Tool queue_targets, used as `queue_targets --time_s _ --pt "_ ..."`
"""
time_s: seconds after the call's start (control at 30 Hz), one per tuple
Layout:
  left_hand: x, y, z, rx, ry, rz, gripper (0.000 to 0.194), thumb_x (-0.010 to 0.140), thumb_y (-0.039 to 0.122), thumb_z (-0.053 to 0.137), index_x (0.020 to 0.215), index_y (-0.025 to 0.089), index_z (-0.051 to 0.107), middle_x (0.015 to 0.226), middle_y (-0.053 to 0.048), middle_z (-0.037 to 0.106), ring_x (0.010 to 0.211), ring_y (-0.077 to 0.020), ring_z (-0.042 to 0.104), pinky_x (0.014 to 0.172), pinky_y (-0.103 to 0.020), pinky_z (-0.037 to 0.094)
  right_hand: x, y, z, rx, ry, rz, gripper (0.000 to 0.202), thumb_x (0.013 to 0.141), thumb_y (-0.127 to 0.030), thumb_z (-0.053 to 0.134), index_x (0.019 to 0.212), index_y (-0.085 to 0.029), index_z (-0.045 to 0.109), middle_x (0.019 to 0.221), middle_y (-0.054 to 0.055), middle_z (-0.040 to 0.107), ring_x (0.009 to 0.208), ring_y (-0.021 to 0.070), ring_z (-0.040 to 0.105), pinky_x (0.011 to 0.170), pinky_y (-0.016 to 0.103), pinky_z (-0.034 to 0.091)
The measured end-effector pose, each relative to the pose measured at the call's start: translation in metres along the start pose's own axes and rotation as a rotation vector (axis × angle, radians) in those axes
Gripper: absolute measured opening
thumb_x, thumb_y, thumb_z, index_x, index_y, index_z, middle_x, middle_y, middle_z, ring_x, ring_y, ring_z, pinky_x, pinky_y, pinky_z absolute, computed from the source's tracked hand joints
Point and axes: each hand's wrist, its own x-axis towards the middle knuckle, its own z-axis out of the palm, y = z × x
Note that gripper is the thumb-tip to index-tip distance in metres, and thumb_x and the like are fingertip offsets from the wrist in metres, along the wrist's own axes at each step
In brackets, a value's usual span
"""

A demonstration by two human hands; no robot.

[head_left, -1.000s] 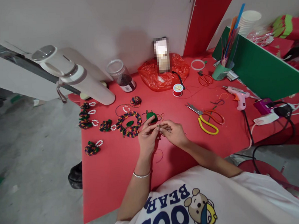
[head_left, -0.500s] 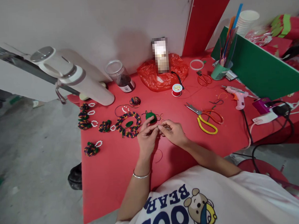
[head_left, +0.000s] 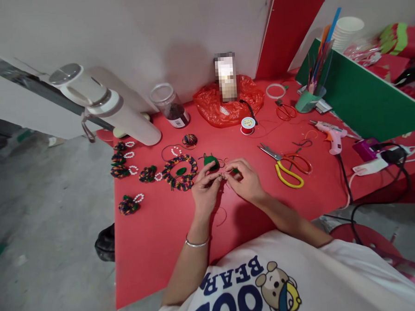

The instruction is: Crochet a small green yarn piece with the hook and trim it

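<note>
My left hand (head_left: 206,188) and my right hand (head_left: 244,179) meet over the red table, their fingertips pinched close together. Whatever lies between the fingertips is too small to make out; a thin red thread (head_left: 226,216) curls on the table just below. Behind my left fingers sits a green yarn piece (head_left: 210,162). To the left lies a braided multicolour yarn ring (head_left: 167,169) with a small green oval (head_left: 181,171) inside. A multicolour yarn ball (head_left: 189,139) and white beads (head_left: 176,151) are behind the ring. A bit of green shows by my right fingers.
Yarn bundles with bead loops (head_left: 128,205) line the left. Scissors (head_left: 280,163), a pink glue gun (head_left: 334,137) and a power strip (head_left: 368,167) are at right. Behind stand a thermos (head_left: 132,120), a jar (head_left: 172,112), a thread spool (head_left: 247,125) and a red bag (head_left: 208,104).
My right fingers have shifted slightly and lifted a little from the left fingertips, and a bit of green now shows beside them. The whole view has moved slightly.
</note>
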Motion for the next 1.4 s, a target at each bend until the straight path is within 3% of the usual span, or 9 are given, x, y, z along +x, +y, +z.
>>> queue_targets --time_s 0.1,0.23,0.4,0.83,1.2,1.4 --pt "0.0 0.002 0.0 0.011 0.003 0.025 0.008 0.082 0.025 0.077 0.086 0.023 0.083 0.128 -0.011 0.071 0.117 -0.026 0.068 0.098 -0.043 0.058 0.001 -0.009 0.0 0.064 -0.02 0.0 0.005 0.091 -0.024 0.062 0.093 -0.022 0.065 0.102 0.007 0.067 0.08 0.0141 0.069 0.056 0.021 0.058" --pt "-0.001 0.004 0.001 0.003 0.0 0.02 0.008 0.083 0.025 0.076 0.087 0.023 0.083 0.129 -0.011 0.07 0.117 -0.026 0.068 0.098 -0.044 0.058 0.0 -0.015 0.002 0.048 -0.033 0.028 0.004 0.09 -0.023 0.063 0.093 -0.022 0.064 0.098 0.006 0.065 0.074 0.0127 0.068 0.053 0.02 0.057" --pt "-0.003 0.008 0.004 0.002 0.018 0.061 0.008 0.082 0.022 0.076 0.086 0.023 0.083 0.126 -0.011 0.072 0.117 -0.0257 0.068 0.101 -0.045 0.056 0.0 -0.015 0.003 0.009 -0.004 0.042 0.007 0.088 -0.021 0.064 0.095 -0.022 0.065 0.1 0.006 0.067 0.082 0.0148 0.069 0.059 0.022 0.059" --pt "-0.006 0.011 0.009 0.019 0.032 0.158 0.013 0.083 0.018 0.073 0.088 0.025 0.083 0.124 -0.011 0.073 0.111 -0.0255 0.07 0.098 -0.047 0.057 -0.005 -0.019 0.001 -0.011 0.009 0.079 0.012 0.086 -0.019 0.064 0.097 -0.023 0.067 0.1 0.005 0.069 0.08 0.015 0.07 0.063 0.025 0.062" --pt "-0.007 0.011 0.01 0.028 0.041 0.155 0.014 0.081 0.015 0.073 0.088 0.024 0.083 0.123 -0.011 0.073 0.114 -0.0246 0.069 0.099 -0.045 0.056 -0.006 -0.022 0.001 -0.064 0.031 0.066 0.01 0.085 -0.02 0.063 0.093 -0.023 0.067 0.093 0.004 0.073 0.081 0.016 0.071 0.068 0.026 0.061" --pt "-0.006 0.008 0.008 0.04 0.039 0.162 0.013 0.082 0.016 0.073 0.089 0.022 0.082 0.124 -0.012 0.073 0.117 -0.0246 0.068 0.101 -0.046 0.055 -0.007 -0.02 -0.001 -0.012 0.031 0.107 0.008 0.088 -0.025 0.064 0.094 -0.023 0.068 0.093 0.004 0.074 0.077 0.0153 0.072 0.059 0.024 0.06"
